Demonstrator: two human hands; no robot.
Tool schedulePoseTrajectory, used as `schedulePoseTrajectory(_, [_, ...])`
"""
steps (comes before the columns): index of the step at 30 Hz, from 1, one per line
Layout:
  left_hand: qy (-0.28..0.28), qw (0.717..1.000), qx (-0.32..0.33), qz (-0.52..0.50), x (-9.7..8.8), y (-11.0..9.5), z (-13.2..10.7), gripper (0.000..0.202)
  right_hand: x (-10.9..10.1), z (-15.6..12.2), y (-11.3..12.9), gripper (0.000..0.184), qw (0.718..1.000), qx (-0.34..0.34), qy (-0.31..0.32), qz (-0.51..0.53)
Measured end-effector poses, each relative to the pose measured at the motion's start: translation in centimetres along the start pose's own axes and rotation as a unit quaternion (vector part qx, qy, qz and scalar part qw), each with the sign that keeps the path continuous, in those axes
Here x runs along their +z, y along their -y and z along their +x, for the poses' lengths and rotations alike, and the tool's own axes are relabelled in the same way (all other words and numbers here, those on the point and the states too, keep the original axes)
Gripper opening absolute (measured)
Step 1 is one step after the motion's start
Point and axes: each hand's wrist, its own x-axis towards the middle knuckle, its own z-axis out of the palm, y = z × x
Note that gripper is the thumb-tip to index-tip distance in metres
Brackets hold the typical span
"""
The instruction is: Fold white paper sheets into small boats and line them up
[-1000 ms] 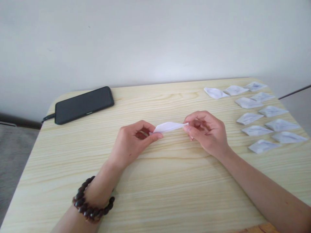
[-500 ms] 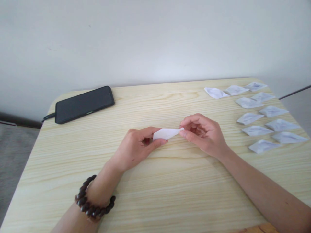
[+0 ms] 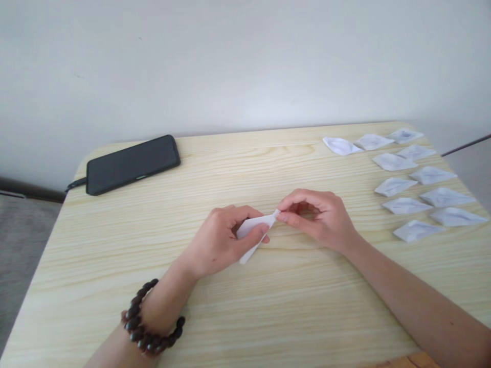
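A small folded piece of white paper [image 3: 253, 231] is held between both hands just above the middle of the light wooden table [image 3: 245, 317]. My left hand [image 3: 224, 240] pinches its left part with thumb and fingers closed round it; a dark bead bracelet [image 3: 149, 327] sits on that wrist. My right hand [image 3: 320, 217] pinches the paper's right tip between thumb and forefinger. The two hands are close together, almost touching at the paper.
Several folded white paper shapes [image 3: 406, 176] lie in rows at the table's far right. A black phone [image 3: 132, 163] with a cable lies face up at the far left corner. A pale wall stands behind the table.
Both hands have moved nearer to me and closer together. The paper, stretched out flat between them before, is now folded shorter and tilted down under my left fingers.
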Motion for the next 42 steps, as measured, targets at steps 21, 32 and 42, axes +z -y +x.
schedulePoseTrajectory(21, [-0.002,0.998,0.043,0.056,0.1,0.0,0.1,0.020,0.3,-0.3,-0.1,0.005,0.982,-0.164,0.070,-0.055])
schedulePoseTrajectory(32, [0.023,1.000,-0.019,0.001,-0.3,-0.6,0.2,0.027,0.0,-0.3,-0.6,0.014,0.954,-0.261,0.087,-0.117])
schedulePoseTrajectory(42, [-0.027,0.995,0.072,0.067,0.2,0.0,0.3,0.019,0.1,-0.1,0.4,0.004,0.983,-0.101,0.117,-0.100])
